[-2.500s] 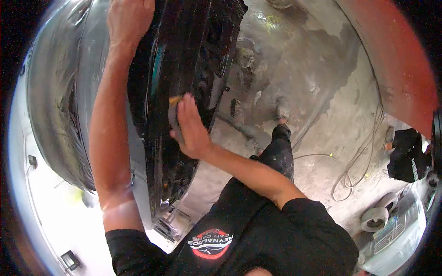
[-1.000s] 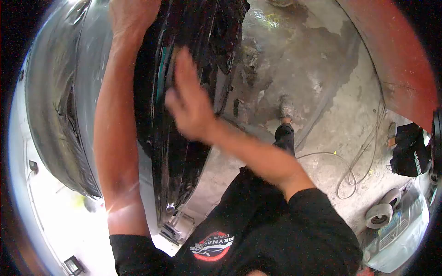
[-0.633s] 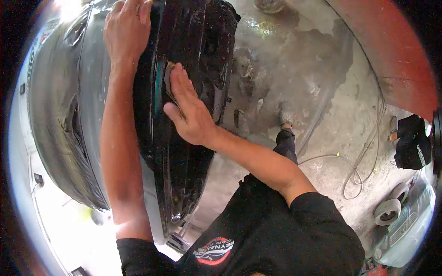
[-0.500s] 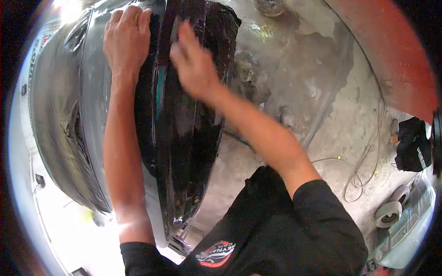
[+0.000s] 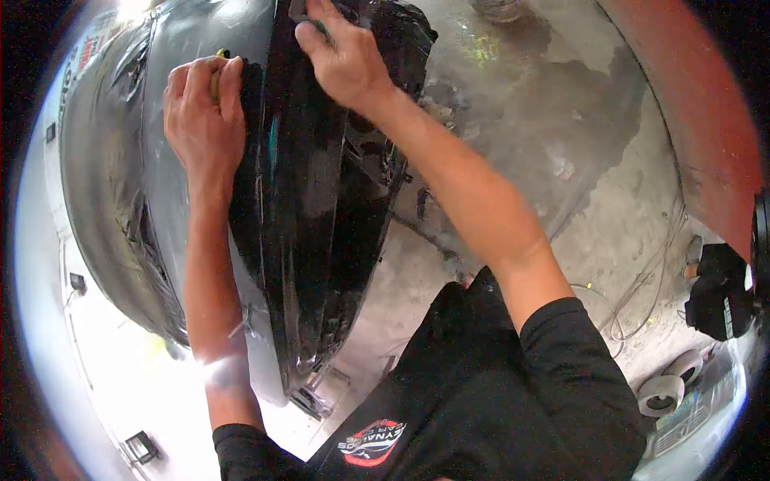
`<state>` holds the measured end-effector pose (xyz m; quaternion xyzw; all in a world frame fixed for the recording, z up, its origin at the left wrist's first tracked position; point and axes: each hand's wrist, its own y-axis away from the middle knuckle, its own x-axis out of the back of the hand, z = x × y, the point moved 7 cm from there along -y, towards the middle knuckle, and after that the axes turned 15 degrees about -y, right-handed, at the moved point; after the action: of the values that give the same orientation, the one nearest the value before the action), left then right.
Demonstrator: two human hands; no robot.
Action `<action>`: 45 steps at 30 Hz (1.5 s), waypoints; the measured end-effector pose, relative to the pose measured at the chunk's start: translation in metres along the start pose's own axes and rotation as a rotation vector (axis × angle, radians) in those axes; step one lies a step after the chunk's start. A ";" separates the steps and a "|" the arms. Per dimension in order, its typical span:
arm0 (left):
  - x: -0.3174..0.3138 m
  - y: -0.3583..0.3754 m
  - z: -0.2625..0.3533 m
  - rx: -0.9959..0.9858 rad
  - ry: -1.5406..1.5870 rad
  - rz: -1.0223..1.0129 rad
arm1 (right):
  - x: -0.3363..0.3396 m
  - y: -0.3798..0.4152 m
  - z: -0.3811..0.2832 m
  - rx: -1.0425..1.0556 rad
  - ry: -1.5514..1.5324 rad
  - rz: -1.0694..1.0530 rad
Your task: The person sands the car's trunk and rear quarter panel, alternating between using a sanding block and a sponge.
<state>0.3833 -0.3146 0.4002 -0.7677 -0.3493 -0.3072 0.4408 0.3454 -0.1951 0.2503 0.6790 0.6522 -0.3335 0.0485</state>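
My left hand (image 5: 204,120) rests on the grey panel (image 5: 180,188) of a car, beside its wet, glossy black edge (image 5: 309,208). Its fingers are curled around a small yellow thing (image 5: 222,54), mostly hidden, that I cannot make out. Farther along the black part, near the top of the view, my right hand (image 5: 345,60) presses down. Between its thumb and fingers is a thin dark grey sheet (image 5: 298,10). Wet streaks run along the black surface, with a narrow teal patch (image 5: 273,143) near the seam.
Plastic film (image 5: 104,192) covers the car on the left. A wet concrete floor (image 5: 529,120) lies to the right, with a thin hose (image 5: 654,276) on it. Black cloth (image 5: 718,293) and round grey parts (image 5: 662,394) are at the right. A floor lamp (image 5: 141,447) stands lower left.
My right hand has slid away from me along the black part, toward the top of the view. My left hand sits lower in the view and slightly left; the view itself has shifted somewhat.
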 end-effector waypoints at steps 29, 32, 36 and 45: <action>-0.012 0.000 -0.003 0.104 0.027 -0.206 | 0.053 -0.008 0.055 0.286 0.125 -0.400; -0.013 0.000 -0.002 0.116 0.008 -0.218 | 0.038 -0.031 0.047 0.312 0.038 -0.375; -0.012 -0.002 -0.002 0.099 -0.010 -0.232 | 0.042 -0.022 0.050 0.292 0.151 -0.444; -0.016 -0.004 -0.003 0.086 0.000 -0.227 | 0.032 -0.017 0.046 0.216 0.102 -0.426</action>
<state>0.3705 -0.3204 0.3904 -0.7036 -0.4467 -0.3400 0.4356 0.3091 -0.1883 0.2044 0.5433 0.7427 -0.3695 -0.1289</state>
